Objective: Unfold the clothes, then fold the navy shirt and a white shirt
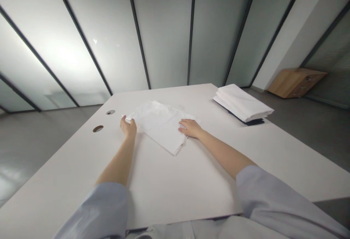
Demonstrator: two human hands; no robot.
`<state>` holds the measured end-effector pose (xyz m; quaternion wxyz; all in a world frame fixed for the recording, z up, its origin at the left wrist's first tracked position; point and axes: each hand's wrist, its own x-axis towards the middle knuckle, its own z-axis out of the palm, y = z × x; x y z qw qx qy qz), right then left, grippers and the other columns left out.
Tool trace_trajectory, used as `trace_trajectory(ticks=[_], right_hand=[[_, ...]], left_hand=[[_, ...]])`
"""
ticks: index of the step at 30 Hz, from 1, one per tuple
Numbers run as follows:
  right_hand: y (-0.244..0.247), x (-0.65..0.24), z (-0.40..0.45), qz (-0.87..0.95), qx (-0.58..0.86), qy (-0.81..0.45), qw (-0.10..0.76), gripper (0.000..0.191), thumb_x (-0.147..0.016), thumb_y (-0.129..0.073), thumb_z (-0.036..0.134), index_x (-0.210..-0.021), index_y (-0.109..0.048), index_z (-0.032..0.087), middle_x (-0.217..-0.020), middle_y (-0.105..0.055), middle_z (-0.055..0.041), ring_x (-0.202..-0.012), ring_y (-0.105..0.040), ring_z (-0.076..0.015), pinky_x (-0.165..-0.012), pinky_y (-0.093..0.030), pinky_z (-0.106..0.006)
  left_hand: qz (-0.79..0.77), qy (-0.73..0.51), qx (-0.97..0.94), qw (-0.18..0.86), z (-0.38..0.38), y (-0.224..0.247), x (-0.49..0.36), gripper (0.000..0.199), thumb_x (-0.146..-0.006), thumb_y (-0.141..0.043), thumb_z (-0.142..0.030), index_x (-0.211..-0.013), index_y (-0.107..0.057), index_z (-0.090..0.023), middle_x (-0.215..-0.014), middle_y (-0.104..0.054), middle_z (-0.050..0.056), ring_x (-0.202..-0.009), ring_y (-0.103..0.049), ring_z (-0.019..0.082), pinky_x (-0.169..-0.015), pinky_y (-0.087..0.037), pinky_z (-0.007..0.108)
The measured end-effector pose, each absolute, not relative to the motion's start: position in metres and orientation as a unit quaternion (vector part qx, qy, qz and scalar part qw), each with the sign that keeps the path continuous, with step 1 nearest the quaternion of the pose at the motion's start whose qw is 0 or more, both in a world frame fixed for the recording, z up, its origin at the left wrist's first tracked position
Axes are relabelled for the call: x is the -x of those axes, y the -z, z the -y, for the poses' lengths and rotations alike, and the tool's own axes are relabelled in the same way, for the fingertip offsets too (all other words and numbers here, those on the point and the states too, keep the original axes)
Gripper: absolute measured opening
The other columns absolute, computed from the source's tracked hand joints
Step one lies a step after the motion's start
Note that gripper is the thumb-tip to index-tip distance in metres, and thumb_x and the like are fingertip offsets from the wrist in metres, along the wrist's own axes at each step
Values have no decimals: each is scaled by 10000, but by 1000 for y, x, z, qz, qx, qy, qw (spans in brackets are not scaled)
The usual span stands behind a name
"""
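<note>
A thin white sheet (pixel 161 124), partly see-through and folded over in places, lies on the white table. Whether it is cloth or plastic I cannot tell. At its left corner is my left hand (pixel 128 126), fingers curled and thumb up, with the sheet's edge between them. My right hand (pixel 190 128) rests palm down on the sheet's right side, its fingers stretched out over the surface. One folded corner points toward me between the hands, with a small crumpled edge close to my right wrist.
On the table's right side, a stack of folded white sheets (pixel 243 102) sits on a flat black item (pixel 254 122). Two round holes (pixel 98 128) pierce the tabletop (pixel 175 184) near its left edge. Beyond stand frosted glass panels (pixel 166 31) and a wooden cabinet (pixel 294 82).
</note>
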<state>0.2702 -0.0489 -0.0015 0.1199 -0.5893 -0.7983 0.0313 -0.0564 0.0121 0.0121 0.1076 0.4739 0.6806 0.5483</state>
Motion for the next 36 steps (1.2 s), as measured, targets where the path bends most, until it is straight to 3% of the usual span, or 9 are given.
trace_trajectory(ticks=[3,7,11,17,23,29,33,36], right_hand=[[-7,-270,50,790,604,-14,104,411,-910,-480,458,-1199,-643,214,-1301,-610,-107,-1201,-541,-263,-1011,-371,-386],[-14,-271,51,763,637,0,108,363,-928,-450,436,-1065,-689,199,-1122,-690,-105,-1049,-610,-249,-911,-412,-352],[-10,-281,50,711,692,29,120,357,-906,-481,382,-1161,-643,192,-1232,-627,-126,-1126,-549,-272,-913,-397,-370],[-3,-297,43,639,758,55,117,355,-877,-492,317,-1156,-647,163,-1205,-615,-162,-1118,-509,-311,-921,-362,-421],[-5,-297,40,628,748,85,195,297,-853,-496,215,-1093,-665,171,-1124,-647,-135,-1086,-504,-297,-939,-342,-424],[-17,-269,52,753,584,16,302,266,-875,-444,199,-1072,-622,177,-1111,-634,-113,-1047,-555,-226,-904,-416,-325],[-19,-229,76,879,416,-72,220,258,-830,-488,176,-1029,-644,224,-1056,-681,-57,-950,-615,-195,-884,-432,-310],[-16,-209,90,923,336,-98,160,238,-799,-533,179,-988,-672,221,-954,-715,-49,-894,-636,-202,-905,-424,-337]], left_hand=[[-639,-396,-657,51,-3,-10,35,384,-860,-475,-301,-1185,-590,-132,-1214,-617,146,-1184,-541,265,-1054,-375,399],[-603,-187,-776,-9,9,-3,7,517,-890,-470,-464,-1307,-553,-170,-1403,-508,151,-1324,-425,311,-1103,-298,454],[-594,-74,-801,3,15,-1,3,641,-903,-399,-586,-1414,-458,-204,-1514,-381,140,-1394,-332,330,-1125,-242,478],[-593,-57,-803,-4,16,-5,5,668,-908,-384,-595,-1446,-417,-200,-1535,-344,144,-1414,-303,321,-1133,-235,453],[-595,-56,-802,-2,17,-4,3,661,-912,-382,-578,-1444,-413,-188,-1537,-338,148,-1416,-297,321,-1137,-230,464],[-551,-145,-821,-38,20,-4,-6,727,-861,-524,-414,-1491,-290,-137,-1543,-312,176,-1406,-306,317,-1118,-285,457],[-474,-206,-855,-47,27,-9,-16,837,-792,-581,-245,-1529,-188,-197,-1601,-166,135,-1431,-249,301,-1093,-340,444],[-419,-181,-888,-49,31,-12,-20,745,-759,-559,-120,-1468,-367,-244,-1612,-142,87,-1469,-141,292,-1133,-281,446]])
